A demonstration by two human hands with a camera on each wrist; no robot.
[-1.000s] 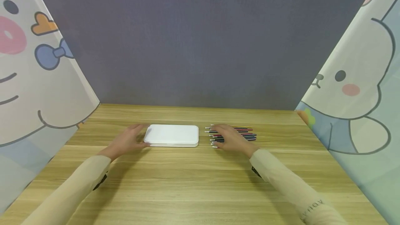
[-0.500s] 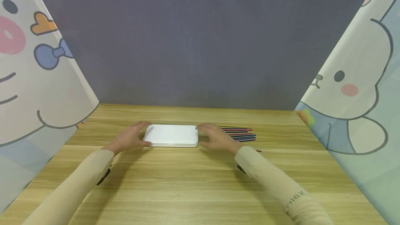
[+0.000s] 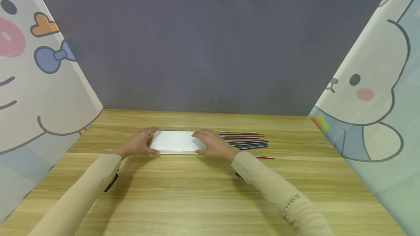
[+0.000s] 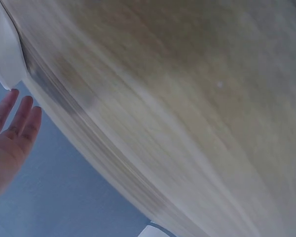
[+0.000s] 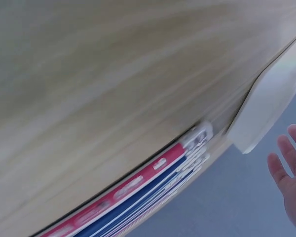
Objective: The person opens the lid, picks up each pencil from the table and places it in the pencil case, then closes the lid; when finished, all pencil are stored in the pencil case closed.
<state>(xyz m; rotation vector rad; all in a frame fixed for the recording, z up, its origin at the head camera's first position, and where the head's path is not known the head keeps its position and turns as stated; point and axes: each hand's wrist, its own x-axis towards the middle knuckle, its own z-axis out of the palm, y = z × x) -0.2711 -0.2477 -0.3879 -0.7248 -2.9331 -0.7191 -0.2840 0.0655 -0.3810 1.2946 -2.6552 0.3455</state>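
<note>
A flat white case [image 3: 174, 141] lies on the wooden table, its long side facing me. My left hand [image 3: 139, 144] spans its left end, thumb at the near corner and fingertips at the far one. In the left wrist view, straight fingers of that hand [image 4: 15, 136] reach the case's corner [image 4: 9, 54]. Across the right end extends my right hand [image 3: 213, 145], hiding that end in the head view. Its fingers look straight and spread in the right wrist view, beside the case [image 5: 269, 96]; contact there cannot be told.
Several pencils [image 3: 249, 142] with white ends lie in a loose row right of the case, partly behind the right hand. One red pencil [image 3: 265, 157] lies nearer to me. A grey panel [image 3: 210, 46] stands behind the table, with cartoon-printed walls [image 3: 370, 119] on both sides.
My right hand has moved left from over the pencils to the case's right end, uncovering the pencils. The left hand has shifted slightly right against the left end. The case stays put.
</note>
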